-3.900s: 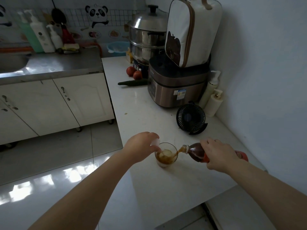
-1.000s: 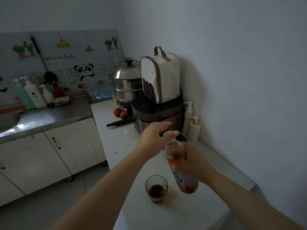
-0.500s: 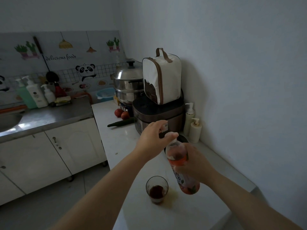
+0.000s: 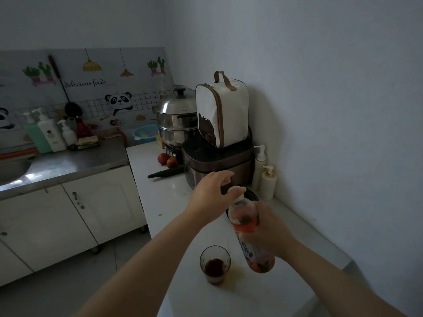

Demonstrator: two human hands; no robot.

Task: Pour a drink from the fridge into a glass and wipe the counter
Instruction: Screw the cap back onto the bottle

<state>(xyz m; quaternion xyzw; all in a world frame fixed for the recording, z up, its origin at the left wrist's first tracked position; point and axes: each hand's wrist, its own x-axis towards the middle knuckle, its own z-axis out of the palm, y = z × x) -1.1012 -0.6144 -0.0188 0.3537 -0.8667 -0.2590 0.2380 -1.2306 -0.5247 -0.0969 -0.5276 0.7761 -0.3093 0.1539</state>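
Observation:
My right hand (image 4: 271,232) grips a nearly empty tea bottle (image 4: 248,234) with an orange label, held upright above the white counter (image 4: 174,197). At the top of the bottle my left hand (image 4: 212,195) pinches the white cap (image 4: 235,192) between thumb and fingers. A clear glass (image 4: 215,264) with dark brown drink in it stands on the counter just left of the bottle's base. A faint brown wet patch (image 4: 238,271) lies on the counter beside the glass.
Behind the hands sit a small black fan (image 4: 250,195), a rice cooker (image 4: 217,165) with a white bag on top, a steel steamer (image 4: 177,120), two pump bottles (image 4: 263,175), tomatoes (image 4: 167,160) and a cucumber (image 4: 166,173). The counter's front edge is close to the glass.
Since 3.9 s ago the pouring stopped and the bottle was raised upright; my left hand left the glass and went to the bottle top. Over the last second its fingers shift slightly on the cap.

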